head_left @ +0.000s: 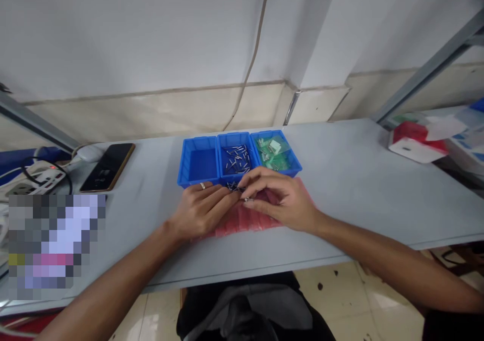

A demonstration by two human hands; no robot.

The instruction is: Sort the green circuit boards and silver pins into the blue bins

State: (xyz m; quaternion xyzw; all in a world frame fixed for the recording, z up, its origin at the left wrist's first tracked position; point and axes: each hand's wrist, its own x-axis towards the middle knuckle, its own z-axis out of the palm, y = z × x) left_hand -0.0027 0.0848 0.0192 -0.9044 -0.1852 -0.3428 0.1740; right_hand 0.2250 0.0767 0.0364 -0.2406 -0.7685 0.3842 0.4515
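Meeting over a pink plastic sheet (242,221) near the table's front edge: two bare hands, fingertips almost together. Right hand (278,197) curled, thumb and forefinger nearly closed on a small metal piece (247,199); other fingers bent above it. Left hand (204,207) back up, fingers fairly straight and close together, tips beside that same piece; cannot tell whether it grips anything. Ring (202,185) on one left finger.

Small metal piece sits at the fingertips, over the sheet, just in front of the middle of three blue bins. Left bin (202,164) stands just beyond the left hand. Middle bin (227,153) holds loose metal pins (238,160). Right bin (292,171) holds green plastic (280,160) with small pieces among it. Dark metal bits (231,185) show behind the left fingers.

Farther left on the table (151,179): phone (108,168), lying flat, near a power strip (47,179).
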